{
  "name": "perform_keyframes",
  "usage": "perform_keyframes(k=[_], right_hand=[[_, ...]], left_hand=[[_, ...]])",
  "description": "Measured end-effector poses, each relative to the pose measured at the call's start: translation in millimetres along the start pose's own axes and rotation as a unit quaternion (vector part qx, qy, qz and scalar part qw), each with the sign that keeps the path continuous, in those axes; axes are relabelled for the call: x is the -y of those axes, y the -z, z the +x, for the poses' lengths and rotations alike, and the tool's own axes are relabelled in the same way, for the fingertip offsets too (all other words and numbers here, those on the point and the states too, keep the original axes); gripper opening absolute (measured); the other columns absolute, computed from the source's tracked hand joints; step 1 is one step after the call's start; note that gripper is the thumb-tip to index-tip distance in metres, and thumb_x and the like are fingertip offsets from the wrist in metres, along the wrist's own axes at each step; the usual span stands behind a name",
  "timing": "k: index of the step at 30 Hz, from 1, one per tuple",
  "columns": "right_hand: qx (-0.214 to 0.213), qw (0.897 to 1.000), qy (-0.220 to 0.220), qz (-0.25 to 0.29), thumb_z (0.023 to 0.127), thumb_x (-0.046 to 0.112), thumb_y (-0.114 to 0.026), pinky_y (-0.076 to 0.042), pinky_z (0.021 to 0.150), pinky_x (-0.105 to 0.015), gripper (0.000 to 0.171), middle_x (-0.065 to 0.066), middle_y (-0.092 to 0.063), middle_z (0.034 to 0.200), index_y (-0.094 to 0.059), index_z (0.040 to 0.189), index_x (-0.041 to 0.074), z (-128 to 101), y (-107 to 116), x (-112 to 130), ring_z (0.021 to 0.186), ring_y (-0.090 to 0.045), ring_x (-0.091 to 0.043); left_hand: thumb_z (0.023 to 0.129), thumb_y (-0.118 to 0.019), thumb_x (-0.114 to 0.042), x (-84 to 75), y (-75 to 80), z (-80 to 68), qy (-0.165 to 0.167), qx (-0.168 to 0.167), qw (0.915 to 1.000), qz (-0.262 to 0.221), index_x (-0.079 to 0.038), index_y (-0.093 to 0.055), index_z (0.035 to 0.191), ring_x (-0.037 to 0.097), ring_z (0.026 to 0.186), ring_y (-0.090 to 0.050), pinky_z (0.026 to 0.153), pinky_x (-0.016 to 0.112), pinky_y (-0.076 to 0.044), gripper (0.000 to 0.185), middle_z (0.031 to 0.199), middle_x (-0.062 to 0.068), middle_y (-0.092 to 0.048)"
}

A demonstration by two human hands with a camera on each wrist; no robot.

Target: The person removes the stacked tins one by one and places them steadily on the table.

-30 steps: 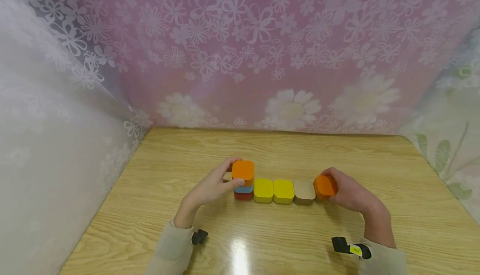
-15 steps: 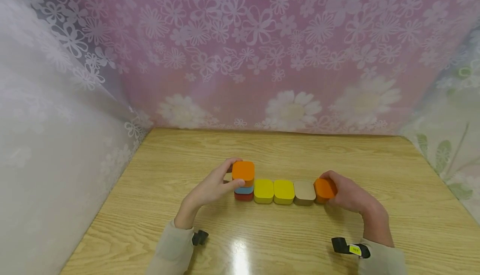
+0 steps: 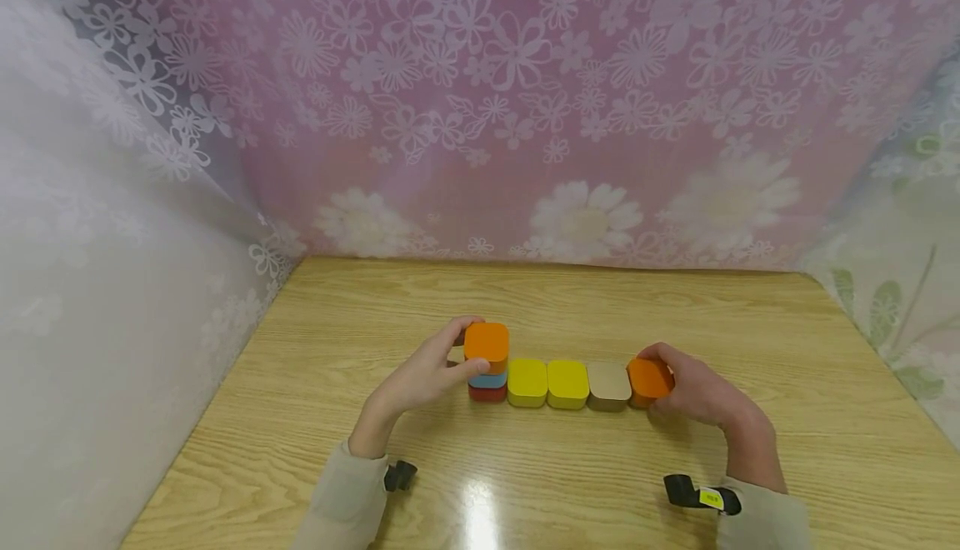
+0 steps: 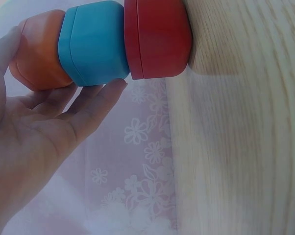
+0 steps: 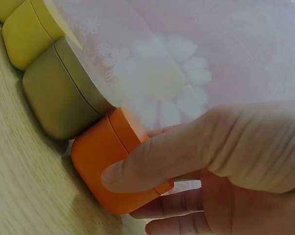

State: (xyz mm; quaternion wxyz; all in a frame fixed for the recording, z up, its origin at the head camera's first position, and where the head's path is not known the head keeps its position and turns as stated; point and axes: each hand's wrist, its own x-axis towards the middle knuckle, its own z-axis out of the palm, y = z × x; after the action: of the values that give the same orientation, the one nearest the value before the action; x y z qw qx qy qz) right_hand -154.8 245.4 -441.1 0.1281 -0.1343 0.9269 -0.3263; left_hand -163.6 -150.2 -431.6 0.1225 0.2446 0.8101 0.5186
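A row of rounded blocks lies on the wooden table. At its left end stands a stack of a red block, a blue block and an orange top block. My left hand grips that top block between thumb and fingers; in the left wrist view my fingers also touch the blue block. Two yellow blocks and a tan block follow. My right hand pinches a second orange block down against the tan block.
Flowered curtains close off the back and both sides of the table. A bright glare spot lies on the wood near the front edge. Black wrist straps sit on both sleeves.
My right hand has lowered its orange block from a raised tilt down to the table beside the tan block. The left hand and the stack have stayed put.
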Motion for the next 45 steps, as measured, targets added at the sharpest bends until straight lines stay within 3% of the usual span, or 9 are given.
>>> perform_keyframes(k=[9, 16, 24, 35, 45], right_hand=[[0.001, 1.0, -0.008, 0.009, 0.071, -0.001, -0.081, -0.048, 0.089, -0.05, 0.064, -0.013, -0.059, 0.115, -0.052, 0.128, 0.003, -0.5, -2.6, -0.2, 0.101, -0.055, -0.03], [0.009, 1.0, -0.006, 0.016, 0.07, 0.0, -0.084, -0.049, 0.088, -0.052, 0.067, -0.014, -0.06, 0.116, -0.051, 0.128, 0.001, 0.2, -0.5, -0.8, 0.101, -0.056, -0.031], [0.018, 0.999, -0.008, 0.025, 0.069, 0.004, -0.087, -0.049, 0.087, -0.049, 0.069, -0.015, -0.059, 0.116, -0.051, 0.128, 0.003, 1.2, -0.6, -4.3, 0.1, -0.056, -0.03], [0.03, 0.999, -0.014, 0.039, 0.069, 0.012, -0.09, -0.049, 0.088, -0.049, 0.086, -0.02, -0.057, 0.12, -0.042, 0.14, 0.0, 0.8, 0.4, -5.9, 0.102, -0.057, -0.032], [0.028, 0.999, -0.02, 0.024, 0.068, 0.015, -0.091, -0.048, 0.086, -0.044, 0.08, -0.015, -0.06, 0.118, -0.047, 0.133, -0.001, 3.6, 0.0, -5.9, 0.101, -0.057, -0.029]], left_hand=[[0.098, -0.064, -0.038, -2.4, 0.1, -0.2, -0.002, 0.001, 1.0, 0.001, -0.012, -0.036, 0.15, 0.016, 0.124, -0.049, 0.096, 0.035, -0.052, 0.065, 0.137, -0.001, -0.051], [0.097, -0.064, -0.038, -1.9, 0.1, -1.5, -0.002, 0.0, 1.0, 0.002, -0.018, -0.037, 0.149, 0.016, 0.124, -0.049, 0.096, 0.035, -0.051, 0.062, 0.138, -0.002, -0.051], [0.098, -0.063, -0.039, 1.0, -0.9, -1.7, -0.006, 0.001, 0.9999, 0.009, -0.014, -0.034, 0.151, 0.018, 0.127, -0.049, 0.097, 0.036, -0.051, 0.065, 0.14, -0.001, -0.049], [0.098, -0.063, -0.039, -0.3, -1.6, -0.2, -0.004, 0.0, 1.0, 0.006, -0.018, -0.034, 0.15, 0.017, 0.127, -0.049, 0.098, 0.038, -0.051, 0.064, 0.14, -0.002, -0.05], [0.098, -0.063, -0.04, -0.8, -0.4, 0.7, -0.006, -0.003, 0.9999, 0.011, -0.014, -0.034, 0.151, 0.018, 0.129, -0.047, 0.099, 0.037, -0.05, 0.066, 0.141, -0.001, -0.049]])
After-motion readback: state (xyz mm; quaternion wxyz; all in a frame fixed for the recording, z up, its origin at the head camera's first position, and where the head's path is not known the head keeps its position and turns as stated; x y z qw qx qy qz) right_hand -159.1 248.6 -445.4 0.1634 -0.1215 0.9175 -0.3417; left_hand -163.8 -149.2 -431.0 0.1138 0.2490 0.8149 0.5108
